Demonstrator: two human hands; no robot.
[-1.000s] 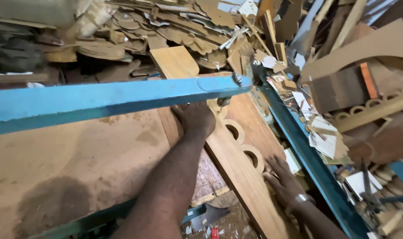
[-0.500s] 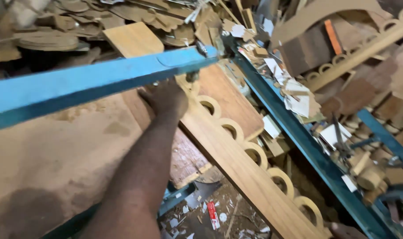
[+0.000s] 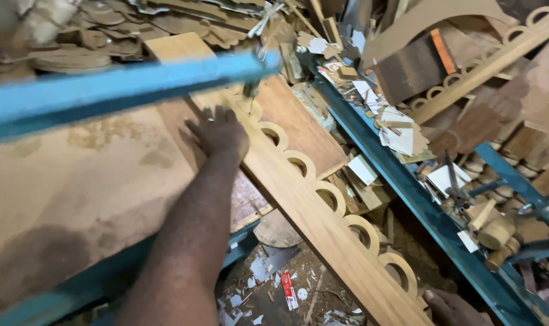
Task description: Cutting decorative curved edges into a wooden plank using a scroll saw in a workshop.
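Plank: runs from the saw blade toward you.
Left hand: fingers flat, spread, pressing it (nearer the blade).
Right hand: at the near end, grip unclear.

Plank slid toward lower right, more cut rings exposed; right hand dropped to bottom edge of frame.

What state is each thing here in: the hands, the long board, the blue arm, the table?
Left hand: flat, fingers spread, pressing the board.
Right hand: at the board's near end, mostly out of frame.
Board: lying flat, rings cut along one edge.
Blue arm: over the table, blurred.
Table: dusted with sawdust.
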